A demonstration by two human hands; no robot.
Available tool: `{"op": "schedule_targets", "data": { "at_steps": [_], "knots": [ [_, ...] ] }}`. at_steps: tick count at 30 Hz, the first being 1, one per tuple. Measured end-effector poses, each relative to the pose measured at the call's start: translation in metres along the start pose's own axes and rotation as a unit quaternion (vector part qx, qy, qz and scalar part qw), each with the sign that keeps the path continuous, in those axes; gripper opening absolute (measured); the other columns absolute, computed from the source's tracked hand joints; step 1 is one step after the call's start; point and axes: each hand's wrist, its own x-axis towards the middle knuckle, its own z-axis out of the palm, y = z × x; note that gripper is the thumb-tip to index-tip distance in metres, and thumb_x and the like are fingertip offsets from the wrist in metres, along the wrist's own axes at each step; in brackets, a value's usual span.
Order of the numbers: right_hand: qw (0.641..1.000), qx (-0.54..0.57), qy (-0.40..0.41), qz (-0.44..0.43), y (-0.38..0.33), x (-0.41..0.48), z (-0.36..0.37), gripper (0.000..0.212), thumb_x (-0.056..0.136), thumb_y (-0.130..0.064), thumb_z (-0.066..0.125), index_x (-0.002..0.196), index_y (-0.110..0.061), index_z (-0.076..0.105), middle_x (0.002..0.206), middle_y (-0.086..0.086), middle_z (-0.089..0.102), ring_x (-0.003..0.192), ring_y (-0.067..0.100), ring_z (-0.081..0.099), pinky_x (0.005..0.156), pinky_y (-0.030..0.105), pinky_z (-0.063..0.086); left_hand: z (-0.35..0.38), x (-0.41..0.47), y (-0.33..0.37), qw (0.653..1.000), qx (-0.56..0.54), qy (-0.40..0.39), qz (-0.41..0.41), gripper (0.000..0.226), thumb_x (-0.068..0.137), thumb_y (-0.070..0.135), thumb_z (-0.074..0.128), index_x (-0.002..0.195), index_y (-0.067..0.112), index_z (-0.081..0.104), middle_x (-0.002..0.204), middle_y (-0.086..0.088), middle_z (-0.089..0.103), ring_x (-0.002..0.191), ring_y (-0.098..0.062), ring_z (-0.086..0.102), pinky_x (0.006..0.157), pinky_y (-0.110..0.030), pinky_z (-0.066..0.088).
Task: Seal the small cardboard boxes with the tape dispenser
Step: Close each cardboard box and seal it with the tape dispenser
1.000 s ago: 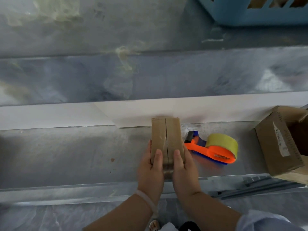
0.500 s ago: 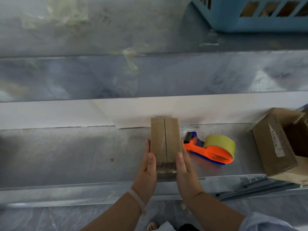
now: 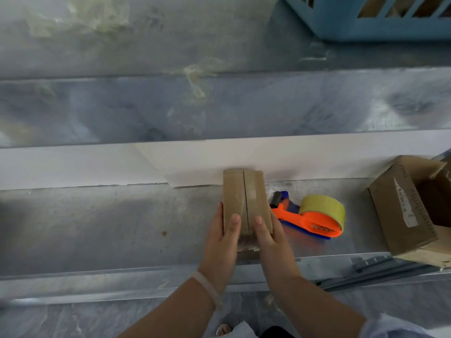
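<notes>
Surface: grey metal workbench with a raised lip along its near edge; a white strip runs across it at the back, below a scuffed, shiny metal wall.
Small box: small cardboard box lies on the bench just right of centre, its long side running away from the person, far end against the white strip. Two top flaps meet in a seam down the middle; glossy patches on the top may be tape, though that is not certain.
Left hand: left hand clasps the box's near left side, fingers together down the side and the thumb laid flat on the left flap. A pale band sits on the wrist.
Right hand: right hand mirrors it on the near right side, thumb flat on the right flap, fingers closed against the side wall.
Tape dispenser: tape dispenser lies on its side just right of the box, orange handle, blue frame, yellowish roll, its cutter end pointing toward the box. Neither hand touches it.
Large box: open cardboard carton well to the right, tilted, a white label on its side, partly cut off by the frame.
Basket: blue slatted basket at the top right, well apart from the work.
In the way: the right hand and wrist lie between the person and the dispenser's handle.
</notes>
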Motion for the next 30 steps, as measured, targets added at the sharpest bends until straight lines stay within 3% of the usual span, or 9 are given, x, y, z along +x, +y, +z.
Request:
{"op": "schedule_targets", "data": {
  "at_steps": [2, 5, 10, 12, 14, 17, 21, 26, 30],
  "knots": [
    [0.999, -0.042, 0.025, -0.019, -0.001, -0.001, 0.006, 0.040, 0.099, -0.036, 0.047, 0.139, -0.036, 0.045, 0.124, -0.018, 0.062, 0.112, -0.004, 0.058, 0.090, 0.016, 0.049, 0.007, -0.001, -0.002, 0.999, 0.007, 0.042, 0.018, 0.041, 0.096, 0.029, 0.045, 0.136, 0.024, 0.045, 0.122, 0.003, 0.065, 0.111, -0.007, 0.063, 0.089, -0.022, 0.053],
    [0.994, -0.089, 0.042, -0.040, -0.002, -0.001, 0.009, 0.040, 0.102, -0.033, 0.039, 0.142, -0.038, 0.042, 0.128, -0.021, 0.058, 0.116, -0.007, 0.054, 0.098, 0.022, 0.047, 0.007, -0.003, -0.006, 0.997, 0.022, 0.077, 0.018, 0.039, 0.102, 0.016, 0.036, 0.140, 0.013, 0.043, 0.129, 0.003, 0.059, 0.113, 0.003, 0.059, 0.088, -0.010, 0.046],
    [0.995, -0.091, 0.027, -0.017, -0.007, 0.000, 0.005, 0.041, 0.103, -0.035, 0.038, 0.143, -0.036, 0.041, 0.130, -0.019, 0.057, 0.117, -0.007, 0.052, 0.094, 0.015, 0.045, -0.006, -0.002, -0.007, 0.997, -0.015, 0.047, -0.067, 0.059, 0.098, 0.053, 0.033, 0.147, 0.020, 0.037, 0.143, -0.001, 0.051, 0.131, -0.014, 0.049, 0.112, -0.042, 0.038],
    [0.996, -0.090, 0.026, -0.006, -0.010, 0.002, -0.001, 0.037, 0.102, -0.033, 0.042, 0.138, -0.035, 0.048, 0.128, -0.018, 0.059, 0.117, -0.004, 0.053, 0.098, 0.021, 0.046, -0.016, -0.005, -0.003, 0.997, 0.006, 0.039, -0.065, 0.057, 0.097, 0.053, 0.032, 0.145, 0.023, 0.039, 0.145, 0.002, 0.049, 0.133, -0.013, 0.046, 0.113, -0.040, 0.036],
    [0.996, -0.092, 0.009, 0.009, -0.013, 0.004, -0.011, 0.029, 0.101, -0.029, 0.046, 0.127, -0.037, 0.056, 0.121, -0.018, 0.063, 0.113, -0.004, 0.055, 0.097, 0.021, 0.045, -0.030, -0.003, 0.002, 0.988, 0.125, 0.090, -0.030, 0.053, 0.097, 0.048, 0.036, 0.146, 0.029, 0.033, 0.150, 0.008, 0.037, 0.139, -0.010, 0.035, 0.115, -0.032, 0.027],
    [0.993, -0.092, -0.054, 0.041, -0.021, 0.007, -0.022, 0.023, 0.098, -0.026, 0.052, 0.115, -0.040, 0.062, 0.114, -0.019, 0.066, 0.112, -0.003, 0.057, 0.092, 0.017, 0.042, -0.057, 0.013, 0.013, 0.964, 0.204, 0.172, -0.009, 0.062, 0.097, 0.033, 0.052, 0.151, 0.029, 0.024, 0.154, 0.005, 0.028, 0.141, -0.012, 0.027, 0.117, -0.038, 0.024],
    [0.986, -0.134, -0.090, 0.049, -0.031, 0.017, -0.021, 0.028, 0.097, -0.029, 0.056, 0.123, -0.039, 0.058, 0.121, -0.019, 0.060, 0.112, 0.000, 0.056, 0.096, 0.021, 0.045, -0.075, 0.026, 0.032, 0.965, 0.249, 0.077, -0.023, 0.045, 0.095, 0.022, 0.058, 0.138, 0.023, 0.048, 0.129, 0.006, 0.056, 0.118, -0.009, 0.052, 0.101, -0.023, 0.041],
    [0.978, -0.187, 0.089, 0.009, -0.031, 0.021, -0.012, 0.057, 0.086, -0.043, 0.067, 0.137, -0.032, 0.044, 0.132, -0.003, 0.049, 0.114, 0.012, 0.054, 0.103, 0.037, 0.046, -0.076, 0.014, 0.032, 0.944, 0.286, 0.164, 0.016, 0.029, 0.095, 0.021, 0.058, 0.124, 0.022, 0.055, 0.115, 0.006, 0.057, 0.105, -0.011, 0.054, 0.087, -0.019, 0.041],
    [0.978, -0.208, -0.006, 0.025, -0.034, 0.021, -0.001, 0.051, 0.089, -0.033, 0.067, 0.134, -0.036, 0.045, 0.125, -0.012, 0.055, 0.108, 0.004, 0.055, 0.094, 0.031, 0.050, -0.078, 0.006, 0.023, 0.957, 0.248, 0.150, -0.005, 0.044, 0.088, 0.025, 0.067, 0.125, 0.032, 0.044, 0.117, -0.001, 0.054, 0.100, -0.013, 0.057, 0.080, -0.024, 0.053]
  ]
}}
